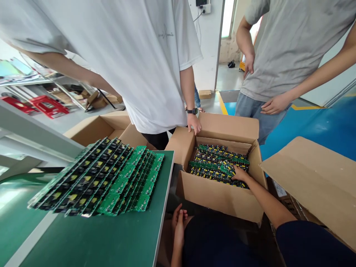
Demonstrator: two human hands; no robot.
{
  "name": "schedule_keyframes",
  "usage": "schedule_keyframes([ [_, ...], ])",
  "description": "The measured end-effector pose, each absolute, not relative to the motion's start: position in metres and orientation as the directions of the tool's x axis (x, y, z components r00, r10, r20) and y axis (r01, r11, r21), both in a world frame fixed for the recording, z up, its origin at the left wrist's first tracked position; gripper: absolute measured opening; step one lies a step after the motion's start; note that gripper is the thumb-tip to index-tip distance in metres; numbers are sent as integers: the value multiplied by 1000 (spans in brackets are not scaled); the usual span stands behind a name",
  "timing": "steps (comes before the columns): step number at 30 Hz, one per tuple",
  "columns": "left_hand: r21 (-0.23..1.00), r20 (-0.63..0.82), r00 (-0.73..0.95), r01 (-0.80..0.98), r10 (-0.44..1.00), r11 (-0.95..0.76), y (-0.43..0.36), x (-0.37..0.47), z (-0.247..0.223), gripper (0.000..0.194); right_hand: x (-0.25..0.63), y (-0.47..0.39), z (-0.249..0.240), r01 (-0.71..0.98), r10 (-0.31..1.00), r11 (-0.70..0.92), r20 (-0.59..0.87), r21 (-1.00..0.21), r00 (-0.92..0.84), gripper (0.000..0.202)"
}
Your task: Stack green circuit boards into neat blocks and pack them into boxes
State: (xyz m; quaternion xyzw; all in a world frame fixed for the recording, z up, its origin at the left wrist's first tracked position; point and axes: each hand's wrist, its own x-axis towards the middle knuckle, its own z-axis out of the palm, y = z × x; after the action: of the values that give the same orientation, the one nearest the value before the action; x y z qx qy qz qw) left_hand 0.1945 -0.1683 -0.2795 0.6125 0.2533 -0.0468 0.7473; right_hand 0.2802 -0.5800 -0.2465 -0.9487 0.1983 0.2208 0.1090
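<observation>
My right hand (240,174) reaches into an open cardboard box (219,191) and grips the edge of a small green circuit board (227,168). Under and around that board, rows of circuit boards (208,173) with yellow and black parts fill the box. My left hand (179,218) is low in front of my body, between the table edge and the box, with its fingers loosely curled and apart and nothing seen in it. On the green table (111,241) at the left, a leaning row of green circuit board panels (122,181) stands close together.
Across the box, a person in a white shirt (144,66) rests a hand (194,124) on its flap. Another person in a grey shirt (294,48) stands at the right. A cardboard flap (314,181) juts in at the right; another open box (94,129) lies behind the table.
</observation>
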Motion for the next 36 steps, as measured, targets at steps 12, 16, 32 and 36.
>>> schedule_keyframes([
  [12, 873, -465, 861, 409, 204, 266, -167, 191, -278, 69, 275, -571, -223, -402, -381, -915, -265, -27, 886, 61],
  [16, 869, -474, 857, 417, 203, 268, -167, 191, -276, 69, 275, -572, -213, -384, -383, -923, -97, 5, 919, 53],
  [32, 855, -507, 839, 461, 198, 236, -163, 187, -274, 62, 276, -577, -210, -417, -432, -901, 152, -120, 889, 42],
  [36, 854, -509, 839, 465, 192, 235, -164, 189, -275, 64, 275, -577, -207, -444, -477, -871, 148, -208, 866, 40],
])
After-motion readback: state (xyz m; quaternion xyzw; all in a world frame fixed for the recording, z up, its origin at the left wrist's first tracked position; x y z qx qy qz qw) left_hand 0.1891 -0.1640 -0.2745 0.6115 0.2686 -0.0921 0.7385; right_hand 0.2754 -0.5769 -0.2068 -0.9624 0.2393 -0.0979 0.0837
